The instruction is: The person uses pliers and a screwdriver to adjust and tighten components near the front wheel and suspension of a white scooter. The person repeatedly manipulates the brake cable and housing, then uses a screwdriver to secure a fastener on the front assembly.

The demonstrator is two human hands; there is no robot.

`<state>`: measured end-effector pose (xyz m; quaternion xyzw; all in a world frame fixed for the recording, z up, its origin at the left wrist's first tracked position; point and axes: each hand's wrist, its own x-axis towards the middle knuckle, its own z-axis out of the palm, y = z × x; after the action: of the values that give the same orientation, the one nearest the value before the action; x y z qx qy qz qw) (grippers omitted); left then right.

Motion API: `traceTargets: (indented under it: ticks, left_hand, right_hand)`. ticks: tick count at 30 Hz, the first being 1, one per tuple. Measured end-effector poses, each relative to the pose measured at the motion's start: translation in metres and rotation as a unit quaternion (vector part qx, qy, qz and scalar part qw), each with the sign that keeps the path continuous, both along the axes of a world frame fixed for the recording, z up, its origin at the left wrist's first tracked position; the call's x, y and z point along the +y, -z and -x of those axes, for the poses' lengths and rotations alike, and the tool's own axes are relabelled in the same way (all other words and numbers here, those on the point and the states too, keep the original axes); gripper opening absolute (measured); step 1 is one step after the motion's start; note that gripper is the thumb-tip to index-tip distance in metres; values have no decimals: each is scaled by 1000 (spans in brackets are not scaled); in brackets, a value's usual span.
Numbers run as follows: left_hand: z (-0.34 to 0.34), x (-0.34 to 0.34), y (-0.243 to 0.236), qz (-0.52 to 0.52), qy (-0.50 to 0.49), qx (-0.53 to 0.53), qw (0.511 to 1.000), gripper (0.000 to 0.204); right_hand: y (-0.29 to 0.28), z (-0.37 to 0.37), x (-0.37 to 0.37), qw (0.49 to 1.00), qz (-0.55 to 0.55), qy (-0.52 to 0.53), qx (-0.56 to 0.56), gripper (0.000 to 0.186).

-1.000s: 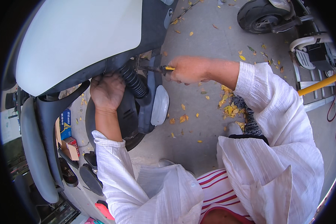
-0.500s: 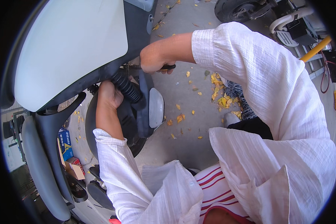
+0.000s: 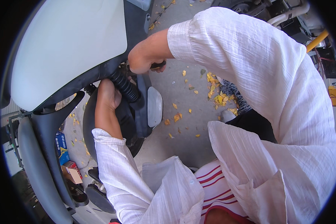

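Observation:
My right hand (image 3: 141,59) is wrapped round a black-handled tool (image 3: 158,65) just under the edge of a scooter's white body panel (image 3: 71,44). Only the end of the handle sticks out; the tool's working end is hidden behind my hand. Close by, my left hand (image 3: 109,95) reaches in beside the black coil-spring shock absorber (image 3: 125,86), its fingers out of sight behind it. Beneath both hands are the dark rear wheel (image 3: 90,125) and a black housing with a grey end cover (image 3: 155,107).
A long grey padded seat (image 3: 39,168) runs along the left. Blue and red boxes (image 3: 63,147) sit on the ground beyond it. Yellow leaves (image 3: 221,99) lie on the concrete. A yellow pole (image 3: 317,41) and other vehicle parts stand at the upper right.
My right hand has shifted left with the tool, and its forearm has swung the same way. The left hand stays beside the shock absorber. The whole view has moved slightly.

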<state>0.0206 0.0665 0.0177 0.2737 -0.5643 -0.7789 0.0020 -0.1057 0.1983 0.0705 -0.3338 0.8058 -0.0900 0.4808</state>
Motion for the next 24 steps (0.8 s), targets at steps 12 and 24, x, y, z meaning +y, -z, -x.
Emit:
traceTargets:
  ticks: [12, 24]
  left_hand:
    - [7, -7, 15, -11, 3, -7, 1000, 29]
    - [-10, 3, -10, -55, 61, 43, 996, 38]
  right_hand:
    - [-16, -11, -18, 997, -48, 17, 49, 30]
    - [-15, -16, -39, 988, -115, 82, 58, 17]
